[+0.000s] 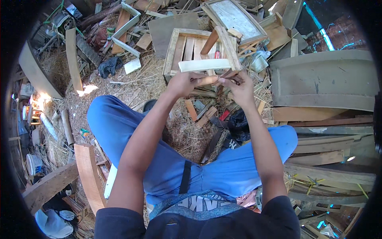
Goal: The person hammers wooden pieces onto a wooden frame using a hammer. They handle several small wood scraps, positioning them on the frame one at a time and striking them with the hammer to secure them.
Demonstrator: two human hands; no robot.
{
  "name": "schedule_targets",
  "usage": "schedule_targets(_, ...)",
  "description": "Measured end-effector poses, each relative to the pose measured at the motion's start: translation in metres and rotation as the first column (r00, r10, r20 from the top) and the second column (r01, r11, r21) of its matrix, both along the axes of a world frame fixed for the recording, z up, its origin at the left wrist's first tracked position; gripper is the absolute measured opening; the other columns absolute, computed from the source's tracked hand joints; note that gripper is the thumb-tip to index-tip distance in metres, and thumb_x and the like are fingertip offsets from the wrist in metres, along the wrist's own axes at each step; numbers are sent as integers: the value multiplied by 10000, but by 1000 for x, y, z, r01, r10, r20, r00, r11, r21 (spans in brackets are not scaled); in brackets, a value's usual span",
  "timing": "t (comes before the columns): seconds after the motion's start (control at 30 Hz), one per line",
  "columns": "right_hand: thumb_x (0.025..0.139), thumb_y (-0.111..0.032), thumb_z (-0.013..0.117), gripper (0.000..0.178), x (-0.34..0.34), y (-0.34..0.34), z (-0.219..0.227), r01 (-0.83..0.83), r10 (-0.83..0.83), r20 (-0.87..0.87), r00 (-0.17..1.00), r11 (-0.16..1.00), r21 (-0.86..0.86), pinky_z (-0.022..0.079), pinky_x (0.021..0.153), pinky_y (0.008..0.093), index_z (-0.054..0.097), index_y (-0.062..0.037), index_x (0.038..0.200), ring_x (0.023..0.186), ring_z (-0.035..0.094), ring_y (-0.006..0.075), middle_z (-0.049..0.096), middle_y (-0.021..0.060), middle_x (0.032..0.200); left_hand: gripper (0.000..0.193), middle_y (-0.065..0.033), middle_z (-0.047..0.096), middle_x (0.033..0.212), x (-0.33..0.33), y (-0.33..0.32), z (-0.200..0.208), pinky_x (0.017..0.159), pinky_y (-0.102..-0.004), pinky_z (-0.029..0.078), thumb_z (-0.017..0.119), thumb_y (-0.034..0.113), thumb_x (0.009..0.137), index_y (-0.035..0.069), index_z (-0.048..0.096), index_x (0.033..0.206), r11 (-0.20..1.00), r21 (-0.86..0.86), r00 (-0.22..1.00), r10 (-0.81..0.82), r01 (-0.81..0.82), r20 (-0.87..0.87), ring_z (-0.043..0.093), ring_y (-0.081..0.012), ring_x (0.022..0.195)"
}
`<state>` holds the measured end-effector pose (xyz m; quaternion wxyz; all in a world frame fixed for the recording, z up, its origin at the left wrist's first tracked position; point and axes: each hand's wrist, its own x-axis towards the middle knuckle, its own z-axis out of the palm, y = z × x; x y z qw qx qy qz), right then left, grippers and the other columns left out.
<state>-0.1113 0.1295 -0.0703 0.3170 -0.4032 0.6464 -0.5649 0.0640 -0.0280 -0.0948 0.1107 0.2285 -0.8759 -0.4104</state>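
Observation:
My left hand (183, 84) is closed on the left end of a small light wooden piece (207, 81). My right hand (240, 86) has its fingers pinched together at that piece's other end; what exactly they grip is too small to make out. Just beyond both hands, a pale wooden strip (203, 65) meets a longer wooden bar (228, 47), with a brown wooden piece (209, 42) slanting up to that bar. These rest over a slatted wooden box (173, 52). Inside the box lies a red-handled tool (217, 54), partly hidden by the strip.
Wood scraps (206, 116) and a black plastic bag (238, 124) lie between my knees. A white-topped wooden frame (234, 20) stands behind the box. Large curved boards (318, 81) are stacked at right. An upright plank (88, 175) stands by my left thigh. Straw and shavings cover the ground.

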Motion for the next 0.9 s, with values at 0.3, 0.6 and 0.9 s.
schedule_targets(0.3,871,-79,750,181,3,1,-6,28,-31,-68,997,999,-44,529,827,332,666,27,992,891,712,201,738,102,886,404,-162,718,1106,6,-8,0,857,-419,527,734,327,875,219,699,1264,976,-181,991,-106,119,81,692,-337,968)
schedule_targets(0.6,867,-152,759,272,16,4,-3,111,-104,-437,894,994,-9,536,776,395,674,28,1051,875,703,360,723,187,904,363,-108,691,986,10,-5,-6,780,-450,541,721,362,882,282,716,1236,963,-267,996,-2,26,92,679,-351,836)
schedule_targets(0.9,893,-152,727,247,22,2,4,45,-74,-435,897,996,-77,526,789,386,689,32,1055,876,693,332,713,195,971,365,-117,619,918,10,-7,-16,843,-426,492,751,270,854,233,734,1217,923,-384,999,-15,-5,-48,599,-298,921)
